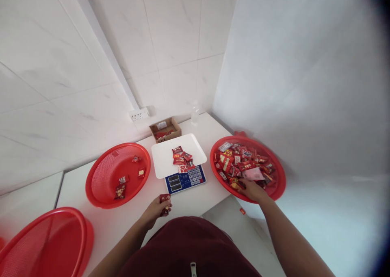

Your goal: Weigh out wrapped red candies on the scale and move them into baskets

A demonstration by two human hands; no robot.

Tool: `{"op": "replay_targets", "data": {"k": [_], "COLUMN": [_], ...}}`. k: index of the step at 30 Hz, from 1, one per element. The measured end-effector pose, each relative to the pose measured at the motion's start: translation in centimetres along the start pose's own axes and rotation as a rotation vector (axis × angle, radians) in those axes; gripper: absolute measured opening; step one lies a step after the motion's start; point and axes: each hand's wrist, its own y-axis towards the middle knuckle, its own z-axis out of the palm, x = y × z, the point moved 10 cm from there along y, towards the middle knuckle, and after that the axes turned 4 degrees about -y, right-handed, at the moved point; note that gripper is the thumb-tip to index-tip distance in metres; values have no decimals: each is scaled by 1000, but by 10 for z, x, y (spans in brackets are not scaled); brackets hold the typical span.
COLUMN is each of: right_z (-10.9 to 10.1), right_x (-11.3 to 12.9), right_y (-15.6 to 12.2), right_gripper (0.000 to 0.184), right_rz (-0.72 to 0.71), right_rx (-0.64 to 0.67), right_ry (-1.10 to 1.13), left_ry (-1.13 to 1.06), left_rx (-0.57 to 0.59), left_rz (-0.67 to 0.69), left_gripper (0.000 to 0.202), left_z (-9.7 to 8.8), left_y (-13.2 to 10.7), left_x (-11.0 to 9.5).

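Head view: the left hand (154, 211) pinches small red packets (165, 198) near the scale (184, 181). The right hand (253, 190) touches wrapped sweets (227, 162) inside a basket (282, 187); I cannot tell whether its fingers grip. The packets look light, slick, crushable; edges suit pinching.

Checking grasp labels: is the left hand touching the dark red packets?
Touching. The head view shows it: the left hand has its fingers and thumb around the dark red packets, which stick out past them.
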Motion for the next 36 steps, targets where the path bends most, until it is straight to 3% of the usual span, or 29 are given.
{"op": "replay_targets", "data": {"k": [5, 11, 14, 18, 21, 29, 36], "right_z": [-21, -42, -36, -12, -4, -13, -31], "right_x": [-11, -20, -14, 1, -3, -18, -28], "right_y": [-1, -7, -10, -10, -6, -3, -10], "right_gripper": [20, 38, 42, 59, 77, 59, 36], "right_rz": [54, 113, 92, -11, 42, 172, 179], "right_rx": [-97, -194, -129, 34, -9, -168, -270], "right_ry": [166, 486, 544, 302, 205, 328, 759], "left_ry": [13, 12, 19, 28, 29, 14, 30], "left_rx": [5, 24, 26, 13, 15, 22, 18], "left_rz": [6, 0, 0, -9, -11, 6, -9], "left_gripper": [55, 53, 53, 54, 55, 53, 58], "left_z": [1, 3, 3, 2, 1, 1, 1], "left_y": [3, 5, 5, 3, 3, 3, 0], "left_x": [-2, 3, 4, 4, 4, 7, 8]}}
